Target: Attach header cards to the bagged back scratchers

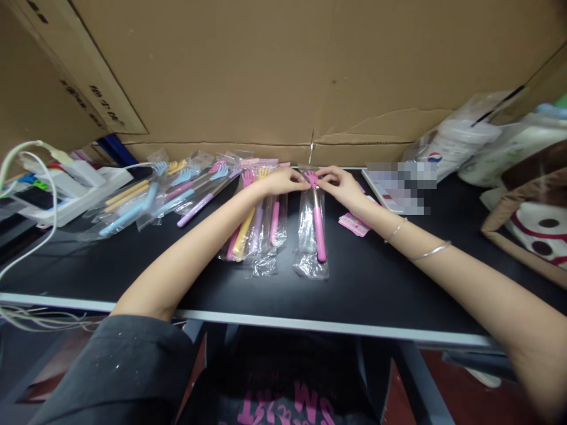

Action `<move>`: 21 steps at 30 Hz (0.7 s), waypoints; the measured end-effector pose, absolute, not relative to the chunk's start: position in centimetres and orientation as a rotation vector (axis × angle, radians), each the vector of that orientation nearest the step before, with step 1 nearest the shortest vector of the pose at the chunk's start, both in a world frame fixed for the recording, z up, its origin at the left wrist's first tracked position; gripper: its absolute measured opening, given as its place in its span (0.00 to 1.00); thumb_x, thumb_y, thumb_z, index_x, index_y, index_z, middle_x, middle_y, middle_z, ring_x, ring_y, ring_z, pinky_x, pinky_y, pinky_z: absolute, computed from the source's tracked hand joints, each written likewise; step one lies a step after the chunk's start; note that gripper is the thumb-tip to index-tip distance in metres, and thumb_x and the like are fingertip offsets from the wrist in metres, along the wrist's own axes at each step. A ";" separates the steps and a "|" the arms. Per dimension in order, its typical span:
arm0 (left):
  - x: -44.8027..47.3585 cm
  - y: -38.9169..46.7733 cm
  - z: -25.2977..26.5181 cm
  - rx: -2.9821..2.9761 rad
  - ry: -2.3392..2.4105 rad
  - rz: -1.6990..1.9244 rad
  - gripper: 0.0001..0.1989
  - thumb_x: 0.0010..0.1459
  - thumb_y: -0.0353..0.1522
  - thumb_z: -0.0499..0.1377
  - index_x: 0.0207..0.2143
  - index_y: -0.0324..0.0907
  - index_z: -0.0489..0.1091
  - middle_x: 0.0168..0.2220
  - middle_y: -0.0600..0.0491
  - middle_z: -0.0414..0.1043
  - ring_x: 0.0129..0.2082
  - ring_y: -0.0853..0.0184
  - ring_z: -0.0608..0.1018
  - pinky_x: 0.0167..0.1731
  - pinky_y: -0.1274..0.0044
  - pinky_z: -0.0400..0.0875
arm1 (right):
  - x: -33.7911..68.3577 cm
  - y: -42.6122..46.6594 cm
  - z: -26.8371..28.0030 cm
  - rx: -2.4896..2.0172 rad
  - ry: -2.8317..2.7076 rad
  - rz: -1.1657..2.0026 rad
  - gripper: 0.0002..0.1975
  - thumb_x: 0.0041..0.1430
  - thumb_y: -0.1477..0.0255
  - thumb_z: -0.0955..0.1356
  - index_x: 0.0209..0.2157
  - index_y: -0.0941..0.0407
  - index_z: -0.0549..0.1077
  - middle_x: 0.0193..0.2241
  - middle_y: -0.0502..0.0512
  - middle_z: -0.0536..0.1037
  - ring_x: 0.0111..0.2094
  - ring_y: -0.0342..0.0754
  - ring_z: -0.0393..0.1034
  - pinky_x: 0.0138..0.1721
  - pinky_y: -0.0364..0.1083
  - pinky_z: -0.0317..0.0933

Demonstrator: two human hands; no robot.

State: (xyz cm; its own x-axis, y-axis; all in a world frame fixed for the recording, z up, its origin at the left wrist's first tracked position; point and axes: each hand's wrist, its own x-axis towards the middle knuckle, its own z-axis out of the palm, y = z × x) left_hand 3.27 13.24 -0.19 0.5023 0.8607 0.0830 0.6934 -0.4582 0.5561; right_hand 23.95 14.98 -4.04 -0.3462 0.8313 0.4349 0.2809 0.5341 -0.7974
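A pink back scratcher (319,233) with a hand-shaped head lies upright in my view on the desk, inside a clear plastic bag (305,251). My left hand (286,180) pinches the bag's upper left side, close to the pink head. On the other side, my right hand (343,188) has thumb and fingers closed on the bag's upper right edge beside the head. Several bagged back scratchers, including a yellow one (244,233), lie just left of it, partly under my left hand. Small pink printed cards (354,224) rest below my right wrist.
More bagged back scratchers (146,206) spread across the left of the black desk (274,295). A white power strip (88,189) with cables stands at far left. To the right are a white booklet-like item (390,189), a bagged cup (460,141) and a spotted bag (540,227). Cardboard (266,71) walls the back.
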 end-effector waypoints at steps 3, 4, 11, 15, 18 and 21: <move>3.2 13.0 0.2 2.327 1.298 0.414 0.20 0.60 0.42 0.54 0.40 0.35 0.76 0.40 0.48 0.79 0.38 0.65 0.76 0.39 0.77 0.65 | 24.0 14.9 -3.9 -0.928 -1.908 0.832 0.15 0.49 0.59 0.73 0.35 0.53 0.73 0.28 0.52 0.78 0.34 0.51 0.73 0.45 0.53 0.66; 3.3 12.8 0.4 2.348 1.329 0.386 0.19 0.60 0.42 0.54 0.39 0.35 0.76 0.39 0.48 0.78 0.37 0.66 0.76 0.38 0.77 0.65 | 24.1 14.9 -3.8 -0.934 -1.917 0.833 0.14 0.49 0.61 0.73 0.35 0.53 0.73 0.28 0.52 0.78 0.34 0.50 0.73 0.45 0.53 0.66; 4.3 10.9 1.3 2.633 1.804 0.289 0.17 0.56 0.45 0.61 0.33 0.40 0.77 0.34 0.47 0.76 0.39 0.59 0.76 0.41 0.73 0.65 | 24.1 14.8 -4.1 -0.989 -2.012 0.754 0.09 0.50 0.66 0.72 0.33 0.54 0.72 0.24 0.49 0.76 0.30 0.48 0.72 0.41 0.50 0.64; 4.7 10.8 0.7 2.852 1.680 0.361 0.14 0.59 0.40 0.59 0.42 0.41 0.75 0.42 0.45 0.77 0.51 0.54 0.73 0.49 0.69 0.64 | 24.0 14.4 -4.2 -0.992 -2.063 0.714 0.08 0.51 0.69 0.71 0.34 0.53 0.69 0.24 0.47 0.76 0.29 0.47 0.71 0.39 0.48 0.63; 4.6 11.1 0.3 2.907 1.532 0.338 0.16 0.62 0.38 0.56 0.49 0.41 0.72 0.48 0.46 0.76 0.53 0.56 0.71 0.52 0.69 0.63 | 24.2 14.6 -4.1 -1.032 -2.071 0.655 0.07 0.52 0.71 0.70 0.34 0.53 0.69 0.23 0.47 0.74 0.28 0.47 0.70 0.38 0.48 0.62; 4.3 11.5 0.3 2.880 1.444 0.302 0.16 0.64 0.37 0.54 0.50 0.42 0.72 0.49 0.48 0.76 0.51 0.58 0.73 0.51 0.71 0.64 | 25.2 15.4 -3.7 -1.092 -2.058 0.549 0.03 0.54 0.72 0.67 0.33 0.54 0.70 0.23 0.49 0.74 0.29 0.48 0.69 0.37 0.48 0.62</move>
State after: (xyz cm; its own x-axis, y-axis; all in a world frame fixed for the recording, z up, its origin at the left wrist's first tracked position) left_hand 4.31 11.54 0.25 0.5851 0.7839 0.2077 0.8014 -0.5981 -0.0004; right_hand 25.20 15.42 -3.69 -0.3727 0.8357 0.4034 0.5239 0.5483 -0.6519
